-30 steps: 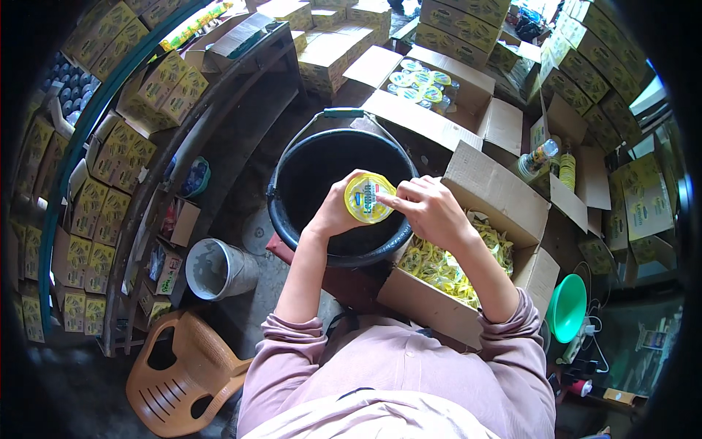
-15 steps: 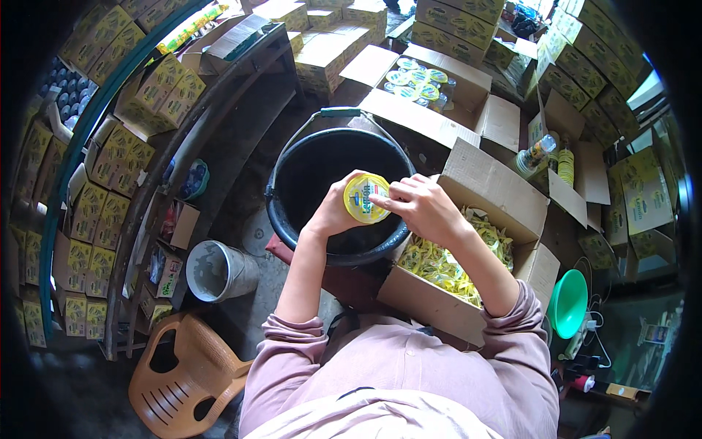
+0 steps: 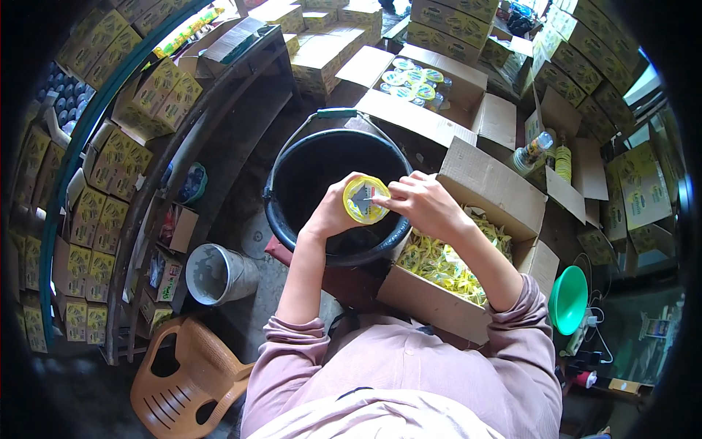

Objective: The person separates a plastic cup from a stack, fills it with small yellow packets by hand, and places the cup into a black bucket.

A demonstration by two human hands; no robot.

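Above the large black bucket, my left hand is wrapped round a small plastic cup with a yellow-rimmed film lid facing up. The middle of the lid is a dark grey patch. My right hand is closed, its fingertips at the right side of the lid. A thin pale tip sticks out from them over the lid; what it belongs to is hidden. Below my right forearm stands an open cardboard box filled with crumpled yellow and clear film pieces.
Beyond the bucket, an open carton contains several lidded cups. A stack of yellow rings stands in a box at right. Around me are a grey pail, a brown plastic chair, a green basin and shelves of yellow cartons.
The lid's printed middle has given way to a dark grey patch. Both hands stay in nearly the same place over the bucket.
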